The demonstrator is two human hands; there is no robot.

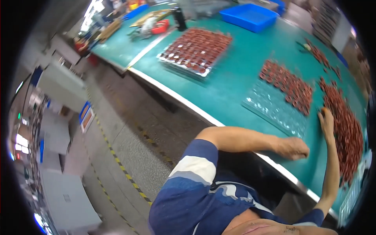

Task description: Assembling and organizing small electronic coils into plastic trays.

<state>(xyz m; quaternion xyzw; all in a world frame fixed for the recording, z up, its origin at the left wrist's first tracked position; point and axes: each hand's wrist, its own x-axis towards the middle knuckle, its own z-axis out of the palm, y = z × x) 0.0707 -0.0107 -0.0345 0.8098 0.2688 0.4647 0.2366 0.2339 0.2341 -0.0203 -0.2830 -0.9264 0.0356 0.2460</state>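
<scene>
My left hand is closed, knuckles up, over the green tabletop beside the near corner of a clear plastic tray. Whatever lies inside its fingers is hidden. The tray's far part carries rows of small reddish-brown, copper-coloured parts, while the near pockets show bare plastic. My right hand is at the left edge of a long heap of the same loose parts. Its fingers are bent together at the tips, and blur keeps me from telling what is between them.
A filled tray of the parts lies further left on the green table. Beyond are a blue bin, a black bottle and a red container. More loose parts lie far right. The table's pale edge runs diagonally.
</scene>
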